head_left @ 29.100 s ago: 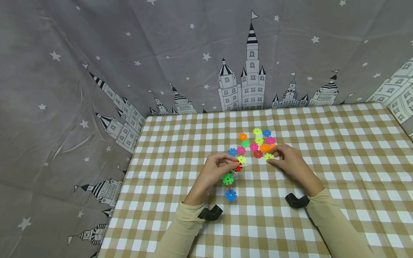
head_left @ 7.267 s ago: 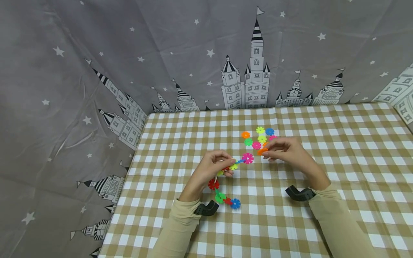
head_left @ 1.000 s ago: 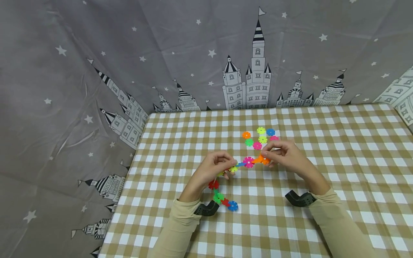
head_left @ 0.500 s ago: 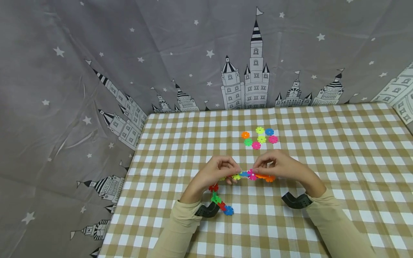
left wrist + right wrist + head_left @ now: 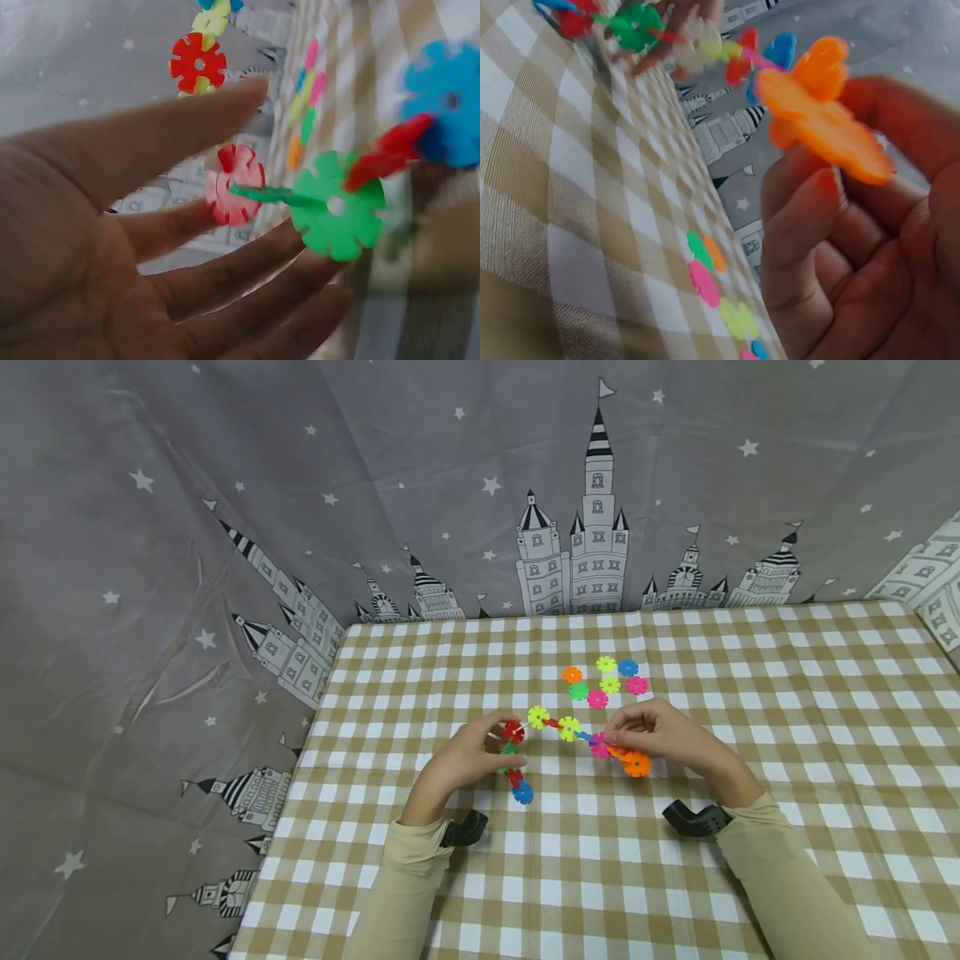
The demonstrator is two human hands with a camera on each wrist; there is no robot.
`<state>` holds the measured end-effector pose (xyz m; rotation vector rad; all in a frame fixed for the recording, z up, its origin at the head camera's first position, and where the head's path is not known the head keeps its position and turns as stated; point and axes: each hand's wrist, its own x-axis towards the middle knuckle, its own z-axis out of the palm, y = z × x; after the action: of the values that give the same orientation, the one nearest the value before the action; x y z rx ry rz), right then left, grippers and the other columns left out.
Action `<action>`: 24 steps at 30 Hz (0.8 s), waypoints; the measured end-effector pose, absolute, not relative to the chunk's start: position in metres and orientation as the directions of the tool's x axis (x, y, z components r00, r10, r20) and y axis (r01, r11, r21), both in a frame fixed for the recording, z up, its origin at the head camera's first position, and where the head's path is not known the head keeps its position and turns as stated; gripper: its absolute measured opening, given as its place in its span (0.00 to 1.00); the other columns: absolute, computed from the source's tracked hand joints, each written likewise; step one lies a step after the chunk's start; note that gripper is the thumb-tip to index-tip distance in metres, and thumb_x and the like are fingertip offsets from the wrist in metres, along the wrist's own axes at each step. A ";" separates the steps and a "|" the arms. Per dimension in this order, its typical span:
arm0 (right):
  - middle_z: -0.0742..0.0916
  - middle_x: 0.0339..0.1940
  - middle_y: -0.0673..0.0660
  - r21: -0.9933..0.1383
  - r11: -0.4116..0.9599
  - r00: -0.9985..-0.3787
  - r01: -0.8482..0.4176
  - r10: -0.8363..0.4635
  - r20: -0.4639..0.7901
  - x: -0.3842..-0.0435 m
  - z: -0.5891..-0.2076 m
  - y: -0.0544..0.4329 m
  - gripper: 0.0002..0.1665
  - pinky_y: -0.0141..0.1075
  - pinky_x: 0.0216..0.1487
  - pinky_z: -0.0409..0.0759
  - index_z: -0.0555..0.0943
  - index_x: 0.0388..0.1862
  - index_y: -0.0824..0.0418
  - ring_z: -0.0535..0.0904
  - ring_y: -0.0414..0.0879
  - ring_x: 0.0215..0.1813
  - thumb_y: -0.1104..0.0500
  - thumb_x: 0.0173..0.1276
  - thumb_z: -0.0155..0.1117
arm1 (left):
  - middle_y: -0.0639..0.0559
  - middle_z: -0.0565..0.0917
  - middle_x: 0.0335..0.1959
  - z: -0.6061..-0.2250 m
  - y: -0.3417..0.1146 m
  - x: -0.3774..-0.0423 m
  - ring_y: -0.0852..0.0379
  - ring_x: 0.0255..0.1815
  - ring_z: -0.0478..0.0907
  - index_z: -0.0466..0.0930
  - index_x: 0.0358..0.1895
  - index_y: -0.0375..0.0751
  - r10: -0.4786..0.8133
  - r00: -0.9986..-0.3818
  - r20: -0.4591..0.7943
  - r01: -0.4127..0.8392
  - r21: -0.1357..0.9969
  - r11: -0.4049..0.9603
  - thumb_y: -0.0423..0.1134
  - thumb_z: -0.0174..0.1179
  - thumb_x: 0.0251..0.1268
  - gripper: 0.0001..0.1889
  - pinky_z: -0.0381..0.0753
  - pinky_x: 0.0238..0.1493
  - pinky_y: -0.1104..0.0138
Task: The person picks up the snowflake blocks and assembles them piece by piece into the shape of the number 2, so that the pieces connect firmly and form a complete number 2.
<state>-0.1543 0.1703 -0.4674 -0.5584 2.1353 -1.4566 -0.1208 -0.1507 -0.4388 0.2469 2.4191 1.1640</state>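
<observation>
Right hand point(image 5: 656, 732) pinches the notched-disc chain point(image 5: 568, 730) near its orange end point(image 5: 637, 765), over the tabletop point(image 5: 750, 710); left fingers point(image 5: 217, 281) spread wide around the far end, gripping nothing! Linking looks underway; next probably calls for a left-hand pinch.

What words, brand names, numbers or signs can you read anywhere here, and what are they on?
None that can be read.
Chain of discs and loose discs: no lettering visible.
Tablecloth: checks only.
Backdrop: drawn castles and stars, no words; the towers' finest details are too small to read.
Black wrist pieces: any markings are too small to tell.
</observation>
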 end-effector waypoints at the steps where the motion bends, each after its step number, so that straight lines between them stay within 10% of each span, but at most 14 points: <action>1: 0.88 0.33 0.54 -0.932 0.361 -0.798 -0.036 -0.572 -0.191 -0.155 -0.469 0.170 0.09 0.30 0.37 0.81 0.87 0.42 0.66 0.79 0.40 0.32 0.61 0.73 0.66 | 0.41 0.83 0.56 -0.440 -0.152 -0.121 0.43 0.58 0.82 0.70 0.73 0.45 0.321 -0.893 -0.316 -0.037 0.762 0.646 0.43 0.71 0.66 0.34 0.83 0.56 0.53; 15: 0.88 0.31 0.53 -0.926 0.216 -0.672 0.309 -0.639 -0.374 -0.151 -0.496 0.151 0.10 0.31 0.36 0.88 0.80 0.45 0.72 0.85 0.39 0.31 0.64 0.74 0.60 | 0.37 0.83 0.61 -0.448 -0.150 -0.128 0.41 0.64 0.81 0.73 0.71 0.37 0.197 -0.978 -0.060 0.057 0.840 0.540 0.38 0.66 0.71 0.27 0.80 0.66 0.48; 24: 0.91 0.35 0.57 -0.892 0.121 -0.640 0.435 -0.656 -0.401 -0.146 -0.504 0.137 0.08 0.33 0.42 0.89 0.77 0.46 0.73 0.91 0.43 0.38 0.67 0.74 0.59 | 0.42 0.89 0.42 -0.446 -0.144 -0.126 0.53 0.41 0.86 0.85 0.49 0.32 0.334 -0.938 -0.093 0.104 0.844 0.526 0.38 0.67 0.71 0.13 0.86 0.47 0.64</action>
<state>-0.1458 0.1372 -0.5040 -0.2226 1.5657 -1.6505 -0.1264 -0.1437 -0.4457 0.3689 2.5239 1.3717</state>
